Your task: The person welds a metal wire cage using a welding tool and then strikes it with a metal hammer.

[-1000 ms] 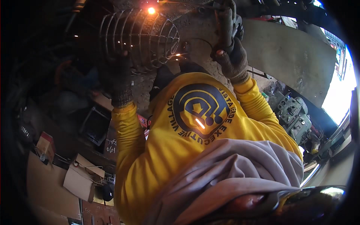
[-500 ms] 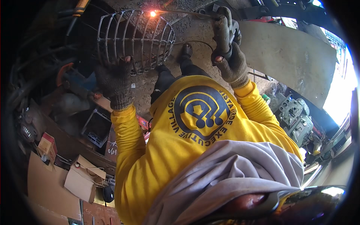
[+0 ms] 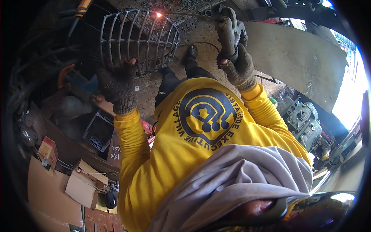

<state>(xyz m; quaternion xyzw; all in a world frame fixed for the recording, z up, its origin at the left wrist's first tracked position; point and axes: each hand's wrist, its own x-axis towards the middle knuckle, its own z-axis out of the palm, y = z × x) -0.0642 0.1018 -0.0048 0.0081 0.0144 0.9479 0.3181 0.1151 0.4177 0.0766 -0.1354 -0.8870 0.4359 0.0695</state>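
A curved cage of welded metal bars [image 3: 128, 40] is held up at the upper left. My left hand [image 3: 118, 87], in a dark knitted glove with a bare thumb tip, is closed on its near lower edge; most of the fingers are hidden. In my gloved right hand [image 3: 240, 71] is a welding electrode holder [image 3: 227, 36], with the fingers wrapped round its handle. A thin welding rod [image 3: 189, 14] reaches left from the holder's jaws. Its end glows orange-red [image 3: 159, 15] at the cage's upper bars.
Below the cage is dark, gritty floor. A large flat metal sheet [image 3: 293, 54] lies to the right, with a grey engine-like machine part [image 3: 303, 121] nearer me. At left are a black plastic crate [image 3: 99, 131] and cardboard boxes [image 3: 85, 185]. An orange-handled tool [image 3: 82, 7] hangs at the upper left.
The glow at the rod's end has become smaller and redder and sits slightly further right. The electrode holder has shifted a little to the left. My left hand has barely moved.
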